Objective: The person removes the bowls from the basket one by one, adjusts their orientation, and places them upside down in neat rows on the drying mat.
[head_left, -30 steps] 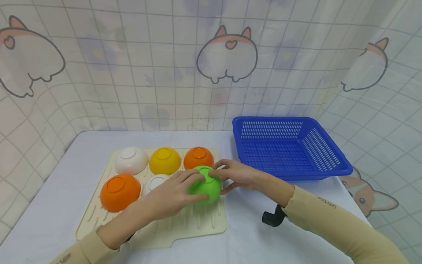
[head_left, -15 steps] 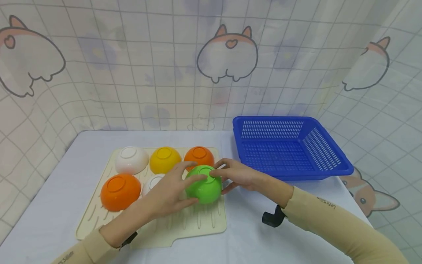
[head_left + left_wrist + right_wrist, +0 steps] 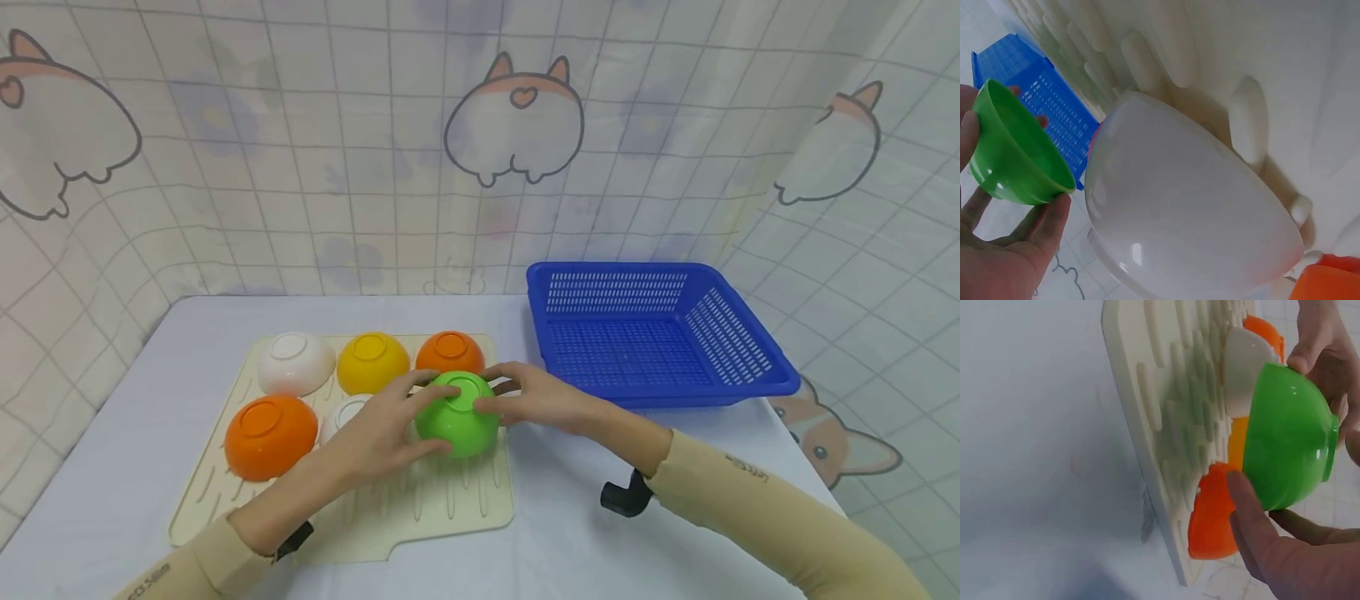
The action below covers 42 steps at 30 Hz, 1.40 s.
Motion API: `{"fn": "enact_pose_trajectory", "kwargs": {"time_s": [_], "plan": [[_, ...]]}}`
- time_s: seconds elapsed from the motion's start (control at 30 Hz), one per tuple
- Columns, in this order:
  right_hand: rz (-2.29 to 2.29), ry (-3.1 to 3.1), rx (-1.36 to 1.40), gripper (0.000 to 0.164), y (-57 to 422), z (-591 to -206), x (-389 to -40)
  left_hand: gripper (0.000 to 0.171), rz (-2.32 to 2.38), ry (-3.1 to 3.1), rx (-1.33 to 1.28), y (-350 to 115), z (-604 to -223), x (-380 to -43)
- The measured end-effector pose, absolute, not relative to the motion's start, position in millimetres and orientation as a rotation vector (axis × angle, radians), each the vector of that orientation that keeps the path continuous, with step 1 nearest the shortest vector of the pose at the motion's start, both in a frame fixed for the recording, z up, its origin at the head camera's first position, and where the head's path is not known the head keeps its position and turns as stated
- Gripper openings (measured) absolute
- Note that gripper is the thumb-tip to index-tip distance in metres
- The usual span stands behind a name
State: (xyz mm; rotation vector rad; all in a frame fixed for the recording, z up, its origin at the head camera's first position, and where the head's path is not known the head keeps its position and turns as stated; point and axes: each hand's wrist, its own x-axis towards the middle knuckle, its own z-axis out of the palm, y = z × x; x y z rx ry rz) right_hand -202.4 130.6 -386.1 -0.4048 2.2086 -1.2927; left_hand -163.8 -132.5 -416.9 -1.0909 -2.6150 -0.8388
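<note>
An upside-down green bowl (image 3: pixel 459 433) is held between my two hands, its rim raised off the cream drying mat (image 3: pixel 435 508), as both wrist views show. My left hand (image 3: pixel 378 433) grips it from the left, thumb low at the rim and fingers over the top. From the right, my right hand (image 3: pixel 551 400) holds its side and base. A white bowl (image 3: pixel 347 410) stands half hidden behind my left hand. Beyond the green bowl is an orange bowl (image 3: pixel 448 354). In the left wrist view, the white bowl (image 3: pixel 1191 206) looms large beside the green one.
A larger orange bowl (image 3: pixel 270 437), a white bowl (image 3: pixel 296 367) and a yellow bowl (image 3: pixel 372 367) stand inverted on the mat. Right of the mat, a blue perforated basket (image 3: pixel 667 392) sits at the back of the white-covered table (image 3: pixel 570 533). A patterned curtain (image 3: pixel 337 167) hangs behind.
The green bowl has shifted slightly left and toward the back. My left hand spread away from its top and then closed on its left side; the right hand's grip shifted a little.
</note>
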Motion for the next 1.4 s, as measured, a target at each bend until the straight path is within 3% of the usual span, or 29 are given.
{"fn": "enact_pose_trajectory", "kwargs": {"time_s": [0.3,0.53,0.67,1.03,1.4], "plan": [[-1.258,2.351,-0.833,0.082,130,-404,-197,0.059,-0.821,-2.633,-1.082,-132,-420,-167],[-1.164,2.456,-1.079,0.059,127,-419,-192,0.058,-0.829,-2.745,-1.018,-131,-421,-166],[-1.151,2.466,-1.112,0.051,125,-426,-190,0.055,-0.829,-2.807,-0.999,-131,-421,-167],[-1.116,2.507,-1.152,0.051,122,-444,-191,0.052,-0.819,-2.966,-0.944,-127,-429,-170],[-1.109,2.548,-1.134,0.055,127,-438,-190,0.058,-0.813,-2.938,-0.989,-126,-436,-171]]}}
